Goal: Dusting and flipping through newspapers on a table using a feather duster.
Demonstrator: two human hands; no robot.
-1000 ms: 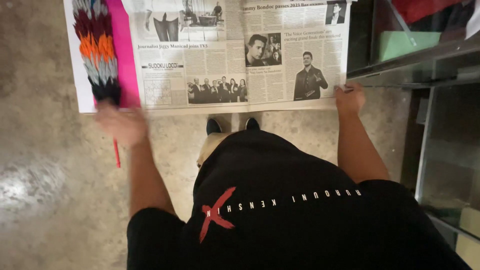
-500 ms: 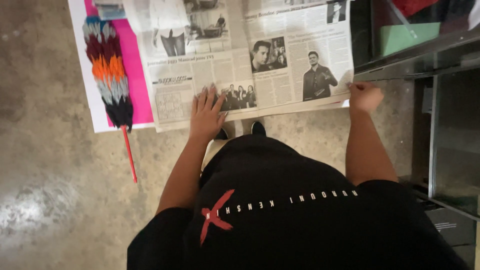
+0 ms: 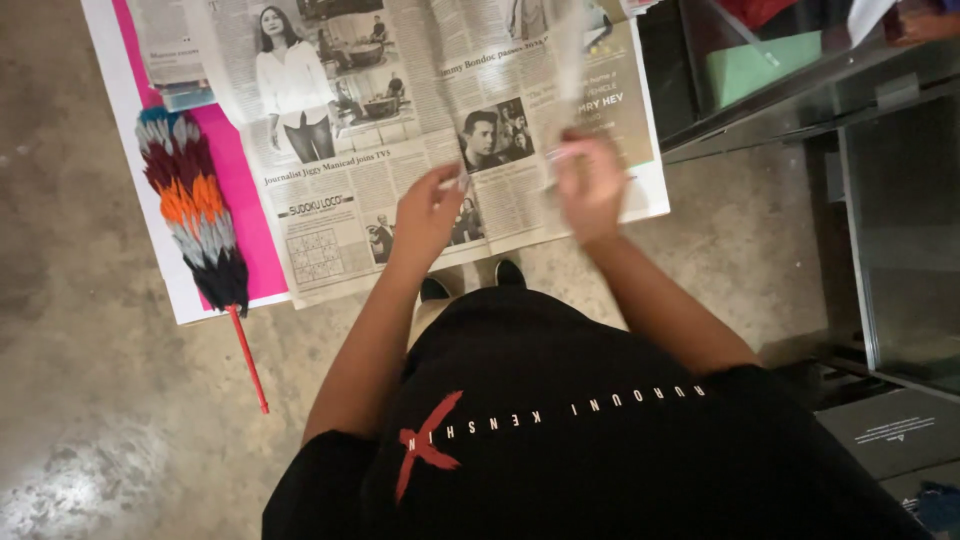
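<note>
Looking down past the black shirt, both hands are up over the newspaper spread on the concrete floor. Left hand pinches something thin, can't tell what, too blurry. Right hand is closed on a lifted, blurred page strip. Out left of the grip lies a feather duster on pink paper. Paper's laid flat, one sheet half raised.

Both hands hover over a spread newspaper on the concrete floor. The left hand and the blurred right hand each pinch a thin clear sheet. A multicoloured feather duster lies along the paper's left edge.
</note>
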